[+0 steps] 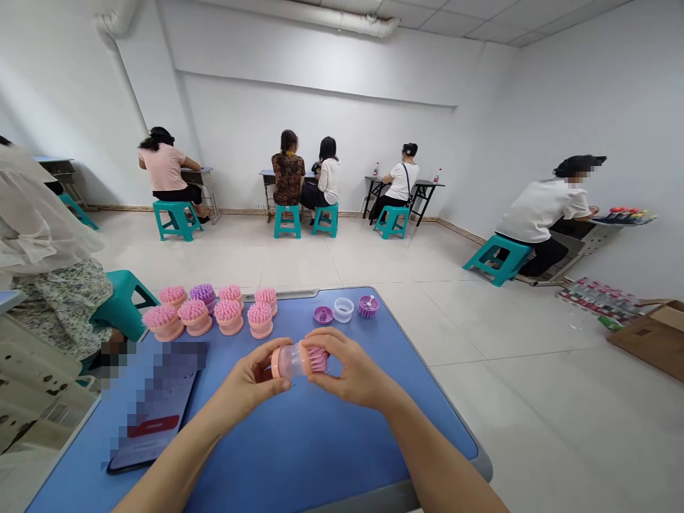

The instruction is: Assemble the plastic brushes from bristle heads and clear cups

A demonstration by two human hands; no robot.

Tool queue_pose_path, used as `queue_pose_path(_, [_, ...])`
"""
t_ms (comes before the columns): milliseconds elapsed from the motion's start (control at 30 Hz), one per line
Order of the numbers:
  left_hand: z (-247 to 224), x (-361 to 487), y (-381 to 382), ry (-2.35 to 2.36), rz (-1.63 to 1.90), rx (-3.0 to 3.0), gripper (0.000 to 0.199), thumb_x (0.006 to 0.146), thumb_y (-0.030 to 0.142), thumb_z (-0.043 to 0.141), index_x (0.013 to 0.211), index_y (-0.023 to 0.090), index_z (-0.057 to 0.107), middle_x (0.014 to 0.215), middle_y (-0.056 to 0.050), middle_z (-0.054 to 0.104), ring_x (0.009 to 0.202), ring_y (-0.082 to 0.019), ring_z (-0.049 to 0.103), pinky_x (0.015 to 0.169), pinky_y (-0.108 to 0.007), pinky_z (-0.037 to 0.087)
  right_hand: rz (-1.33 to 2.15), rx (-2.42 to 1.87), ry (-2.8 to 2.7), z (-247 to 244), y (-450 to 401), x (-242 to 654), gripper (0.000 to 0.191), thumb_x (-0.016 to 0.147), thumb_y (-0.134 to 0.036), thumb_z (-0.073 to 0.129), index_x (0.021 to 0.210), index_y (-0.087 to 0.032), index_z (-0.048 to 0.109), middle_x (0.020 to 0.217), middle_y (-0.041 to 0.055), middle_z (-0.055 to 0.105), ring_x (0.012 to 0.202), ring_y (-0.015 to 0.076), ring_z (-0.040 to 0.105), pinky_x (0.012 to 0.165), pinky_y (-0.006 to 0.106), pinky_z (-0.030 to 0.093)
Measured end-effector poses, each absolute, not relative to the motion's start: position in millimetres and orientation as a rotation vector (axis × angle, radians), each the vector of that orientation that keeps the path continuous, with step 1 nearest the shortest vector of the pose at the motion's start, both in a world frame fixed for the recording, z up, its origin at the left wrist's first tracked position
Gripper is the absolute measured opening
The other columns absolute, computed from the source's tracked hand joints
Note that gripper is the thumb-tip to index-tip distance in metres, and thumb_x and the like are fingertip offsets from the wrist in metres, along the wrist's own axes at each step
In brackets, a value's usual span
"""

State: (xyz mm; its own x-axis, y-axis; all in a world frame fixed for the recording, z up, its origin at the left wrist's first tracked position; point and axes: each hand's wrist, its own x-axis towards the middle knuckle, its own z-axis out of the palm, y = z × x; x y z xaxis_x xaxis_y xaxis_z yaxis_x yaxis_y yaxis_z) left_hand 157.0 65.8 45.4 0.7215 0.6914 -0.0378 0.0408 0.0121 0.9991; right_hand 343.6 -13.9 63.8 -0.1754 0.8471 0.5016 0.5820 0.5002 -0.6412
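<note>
Both my hands hold one bristle brush [292, 361] sideways above the blue desk [299, 434]; it has a clear middle, a peach base and pink bristles. My left hand [246, 379] grips the peach base end. Around the bristle end, my right hand [347, 367] has its fingers closed. Beyond them lie a purple cap-like part [323, 315], a translucent ring-shaped cup [343, 309] and a purple bristle head [368, 306] with a small white piece in it. Several assembled brushes [229, 317] stand in two rows at the far left, one of them a purple brush [203, 293].
A phone [160, 413] lies on the desk's left side. Teal stools [125, 306] and seated people at desks are farther off. On the floor at right are packed bottles [601, 299] and a cardboard box [652, 338].
</note>
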Motion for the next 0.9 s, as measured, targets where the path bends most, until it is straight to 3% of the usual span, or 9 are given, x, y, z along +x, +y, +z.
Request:
queue_pose_path(133, [39.9,156.9,66.3,0.647,0.581,1.541,0.058,0.062,0.030,0.070,0.115,0.021,0.048,0.097,-0.003,0.059,0.083,-0.017,0.054,0.071,-0.026,0.045,0.373,-1.198,-1.887,63.5,-14.5,342.3,0.042,0.071,-0.017,0.059,0.111,-0.024,0.050,0.108,0.0067,0.053,0.100,0.0181,0.051,0.087,0.034,0.043])
queue_pose_path(367, [39.2,157.0,64.6,0.718,0.604,1.662,0.063,0.062,0.033,0.069,0.119,0.020,0.046,0.108,-0.005,0.060,0.100,-0.023,0.053,0.087,-0.034,0.043,0.450,-1.209,-1.855,61.8,-12.0,343.1,0.042,0.072,-0.018,0.060,0.112,-0.025,0.050,0.109,0.0059,0.054,0.101,0.0191,0.051,0.087,0.035,0.043])
queue_pose_path(500, [41.3,157.1,63.7,0.753,0.610,1.719,0.057,0.066,0.040,0.063,0.115,0.016,0.047,0.094,-0.005,0.062,0.086,-0.021,0.056,0.077,-0.031,0.046,0.588,-1.200,-1.807,60.6,-10.3,344.2,0.041,0.072,-0.020,0.060,0.111,-0.024,0.049,0.107,0.0054,0.054,0.096,0.0178,0.053,0.079,0.031,0.047])
queue_pose_path(633, [46.2,156.6,62.5,0.725,0.576,1.778,0.037,0.075,0.048,0.050,0.090,0.015,0.057,0.072,-0.001,0.058,0.067,-0.014,0.053,0.063,-0.025,0.044,0.644,-1.201,-1.797,58.6,-9.2,342.6,0.040,0.072,-0.019,0.061,0.110,-0.024,0.050,0.106,0.0051,0.054,0.095,0.0177,0.053,0.079,0.031,0.047])
queue_pose_path(733, [48.6,156.7,61.2,0.758,0.493,1.624,0.045,0.077,0.055,0.041,0.069,0.014,0.056,0.061,0.000,0.054,0.058,-0.013,0.052,0.060,-0.025,0.044,0.633,-1.196,-1.817,56.7,-8.6,341.1,0.041,0.071,-0.019,0.061,0.110,-0.026,0.050,0.107,0.0049,0.054,0.097,0.0185,0.052,0.082,0.033,0.045])
queue_pose_path(900, [43.4,157.5,59.2,0.795,0.369,1.321,0.057,0.074,0.063,0.035,0.066,0.013,0.059,0.061,-0.003,0.058,0.051,-0.012,0.051,0.053,-0.024,0.042,0.567,-1.188,-1.874,52.7,-8.6,339.9,0.041,0.070,-0.020,0.063,0.109,-0.026,0.052,0.109,0.0054,0.054,0.101,0.0207,0.051,0.088,0.036,0.042])
